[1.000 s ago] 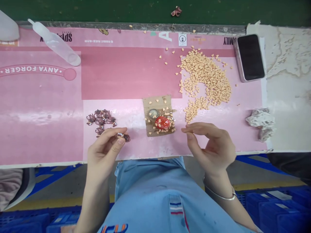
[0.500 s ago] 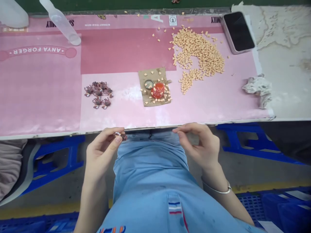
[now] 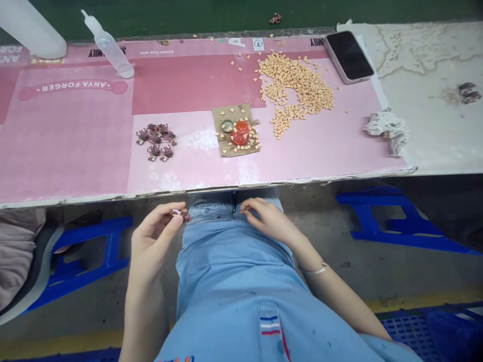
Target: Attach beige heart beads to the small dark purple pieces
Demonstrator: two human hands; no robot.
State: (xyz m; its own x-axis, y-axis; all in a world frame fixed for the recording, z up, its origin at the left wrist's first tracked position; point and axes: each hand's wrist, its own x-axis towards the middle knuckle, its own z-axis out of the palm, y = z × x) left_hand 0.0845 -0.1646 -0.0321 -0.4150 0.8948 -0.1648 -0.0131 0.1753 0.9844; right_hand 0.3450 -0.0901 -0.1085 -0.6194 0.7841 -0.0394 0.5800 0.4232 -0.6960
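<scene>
My left hand (image 3: 156, 234) pinches a small dark reddish-brown figurine (image 3: 182, 215) with a white and orange patch, just off the table's front edge. My right hand (image 3: 269, 218) hovers over my lap with loosely bent fingers, the thumb apart from the forefinger and nothing visible between them. Similar small figurines (image 3: 154, 138) lie clustered on the pink table cover. In front of me, a piece of brown cardboard (image 3: 219, 116) bears a red cap-like piece (image 3: 240, 133), a bottle cap (image 3: 227, 125) and scattered tiny beige pieces. Many more beige pieces (image 3: 302, 83) form a heap to the right.
A translucent squeeze bottle (image 3: 113, 53) lies at the back left beside a larger white bottle (image 3: 35, 30). On the right are a phone (image 3: 350, 56) and a crumpled white cloth (image 3: 388, 128). Blue stools (image 3: 400, 216) stand below the table on both sides.
My right hand has moved left, toward my left hand, over my lap. My left hand still holds the figurine. The view has shifted slightly, showing more of the table's back and right.
</scene>
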